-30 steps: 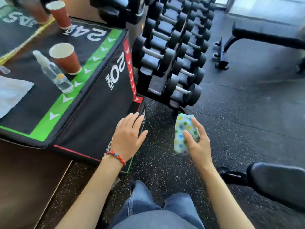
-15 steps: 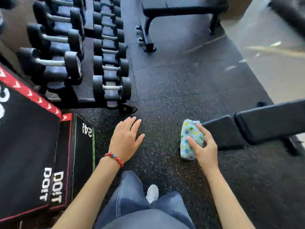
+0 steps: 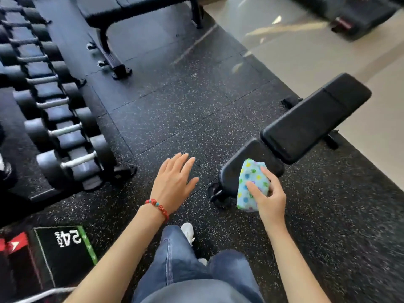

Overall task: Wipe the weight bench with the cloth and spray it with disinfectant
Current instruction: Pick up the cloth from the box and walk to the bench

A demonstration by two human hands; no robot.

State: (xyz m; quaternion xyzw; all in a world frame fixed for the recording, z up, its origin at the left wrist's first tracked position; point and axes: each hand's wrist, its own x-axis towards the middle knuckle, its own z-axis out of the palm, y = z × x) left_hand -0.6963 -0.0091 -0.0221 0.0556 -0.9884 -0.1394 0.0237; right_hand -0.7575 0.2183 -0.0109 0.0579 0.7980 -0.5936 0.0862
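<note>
The right hand [image 3: 270, 199] grips a folded cloth [image 3: 251, 186], light blue with coloured dots, thumb across its face and fingers curled round its far edge. The cloth is held in front of the near end of the weight bench [image 3: 306, 125], overlapping the seat pad [image 3: 236, 169] in this view; whether it actually touches the pad cannot be determined. The left hand [image 3: 175, 184] is released, fingers straight and slightly spread, holding nothing, positioned above the speckled rubber floor [image 3: 175, 110] to the left of the bench. The bench is a black padded unit with a short seat pad nearest the person and a longer back pad [image 3: 314, 119] extending away to the right. Both pads appear dry and unmarked; no wipe trace or spray film is visible. Task status, as a judgement: the cloth is acquired and presented at the bench, so the wiping step is at or just before its start. Remaining work: wipe the seat pad, wipe the back pad, then apply disinfectant. No spray bottle is visible in this view, so one presumably has to be fetched before the spraying step. A dumbbell rack [image 3: 54, 119] stands to the left, and a second bench [image 3: 131, 9] stands further off.
</note>
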